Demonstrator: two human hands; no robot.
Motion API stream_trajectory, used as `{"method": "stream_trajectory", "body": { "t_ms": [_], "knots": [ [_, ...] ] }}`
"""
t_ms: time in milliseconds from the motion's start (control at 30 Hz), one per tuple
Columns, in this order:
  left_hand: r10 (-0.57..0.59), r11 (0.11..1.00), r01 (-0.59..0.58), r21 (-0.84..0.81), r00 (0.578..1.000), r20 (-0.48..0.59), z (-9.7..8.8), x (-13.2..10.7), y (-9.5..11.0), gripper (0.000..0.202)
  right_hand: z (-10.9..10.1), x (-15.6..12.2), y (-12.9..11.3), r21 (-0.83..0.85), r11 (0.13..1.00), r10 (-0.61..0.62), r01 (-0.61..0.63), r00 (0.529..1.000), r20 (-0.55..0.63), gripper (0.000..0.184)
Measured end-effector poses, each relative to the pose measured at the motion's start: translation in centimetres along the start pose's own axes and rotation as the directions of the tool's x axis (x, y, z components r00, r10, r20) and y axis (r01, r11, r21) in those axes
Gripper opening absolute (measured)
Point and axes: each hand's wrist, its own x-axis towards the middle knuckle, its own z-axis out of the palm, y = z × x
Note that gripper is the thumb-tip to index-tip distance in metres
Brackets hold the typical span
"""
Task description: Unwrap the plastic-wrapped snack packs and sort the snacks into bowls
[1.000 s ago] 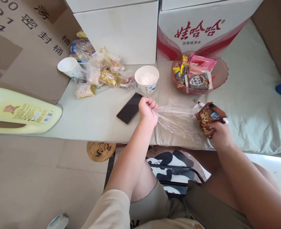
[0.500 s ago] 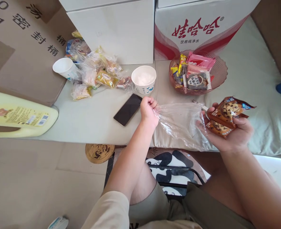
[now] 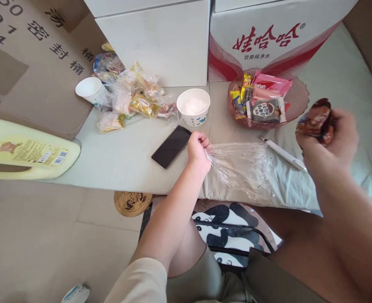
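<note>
My left hand (image 3: 199, 151) is closed around the gathered end of a clear plastic bag (image 3: 242, 166), which spreads to the right over the cloth. In my right hand (image 3: 334, 143) are brown cookie packets (image 3: 317, 120), blurred by motion and held off to the right. A white pen-like tool (image 3: 283, 155) lies on the cloth between the bag and that hand. Just beyond my left hand stands a paper cup (image 3: 194, 107) with something white inside. A dark phone (image 3: 172, 146) rests flat to its left. Behind, a pink glass bowl (image 3: 299, 101) holds several wrapped snacks.
Several clear bags of snacks (image 3: 132, 94) lie at the back left beside a tilted paper cup (image 3: 91, 90). A pale yellow jug (image 3: 30, 151) stands far left by a cardboard box (image 3: 30, 75). White boxes (image 3: 160, 46) line the back.
My right hand has drawn the cookie packets out of the bag area, up and to the right. The bag has sunk flatter, and the white tool shows fully. My left hand keeps its grip.
</note>
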Motion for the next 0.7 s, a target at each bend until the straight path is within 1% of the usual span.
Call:
{"method": "stream_trajectory", "body": {
  "t_ms": [33, 67, 100, 167, 233, 300, 400, 467, 600, 700],
  "knots": [
    [0.001, 1.000, -0.001, 0.006, 1.000, 0.002, 0.0, 0.1, -0.1, 0.027, 0.5, 0.6, 0.4, -0.127, 0.988, -0.087, 0.090, 0.996, 0.034, 0.048],
    [0.005, 1.000, -0.005, 0.013, 1.000, 0.005, 0.0, 0.1, -0.1, 0.027, 0.9, 1.2, 0.6, -0.221, 0.965, -0.125, 0.142, 0.988, 0.088, 0.051],
    [0.010, 1.000, -0.010, 0.020, 1.000, 0.008, 0.0, 0.2, -0.2, 0.027, 1.3, 1.7, 0.7, -0.285, 0.945, -0.121, 0.159, 0.982, 0.149, 0.052],
    [0.015, 0.999, -0.016, 0.034, 1.000, 0.013, 0.0, 0.3, -0.2, 0.026, 2.0, 2.3, 0.3, -0.381, 0.912, -0.054, 0.148, 0.968, 0.246, 0.054],
    [0.009, 0.999, -0.010, 0.044, 1.000, 0.008, 0.1, 0.4, -0.3, 0.026, 2.4, 2.7, -0.7, -0.471, 0.873, 0.019, 0.122, 0.959, 0.284, 0.054],
    [-0.001, 0.999, 0.001, 0.048, 1.000, -0.001, 0.2, 0.4, -0.3, 0.027, 2.6, 3.0, -1.7, -0.525, 0.843, 0.057, 0.113, 0.954, 0.295, 0.054],
    [-0.011, 0.998, 0.011, 0.054, 1.000, 0.005, 0.3, 0.5, -0.4, 0.026, 2.6, 3.5, -2.6, -0.547, 0.828, 0.068, 0.122, 0.947, 0.314, 0.052],
    [-0.011, 0.998, 0.010, 0.059, 1.000, 0.017, 0.2, 0.5, -0.4, 0.026, 2.5, 4.1, -2.7, -0.528, 0.839, 0.044, 0.130, 0.951, 0.305, 0.050],
    [0.012, 0.999, -0.014, 0.051, 0.999, 0.035, 0.0, 0.4, -0.4, 0.024, 2.4, 5.1, -2.8, -0.427, 0.895, -0.035, 0.129, 0.974, 0.222, 0.042],
    [0.016, 1.000, -0.017, 0.027, 1.000, 0.022, 0.1, 0.4, -0.3, 0.024, 2.3, 5.9, -2.8, -0.393, 0.909, -0.086, 0.142, 0.984, 0.158, 0.036]
  ]
}}
